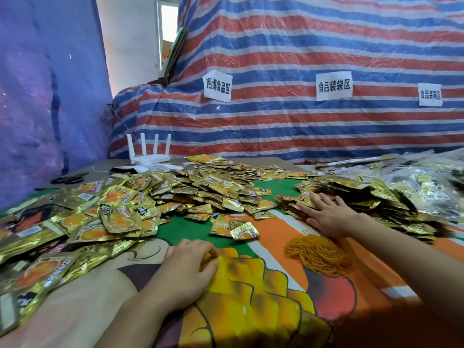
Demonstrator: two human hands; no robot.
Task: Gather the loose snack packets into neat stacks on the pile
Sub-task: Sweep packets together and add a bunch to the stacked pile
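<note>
A table covered by a printed cloth (276, 310) in green, orange and yellow fills the lower frame. Shiny gold foil snack packets (120, 217) sprawl loosely across its left and centre, and a denser heap of the same packets (364, 194) sits at centre right. A tangle of yellow rubber bands (320, 254) lies lower right of centre. At upper left are a white four-antenna router (150, 156) and black scissors (69, 179); clear plastic bags (426, 182) lie at far right.
</note>
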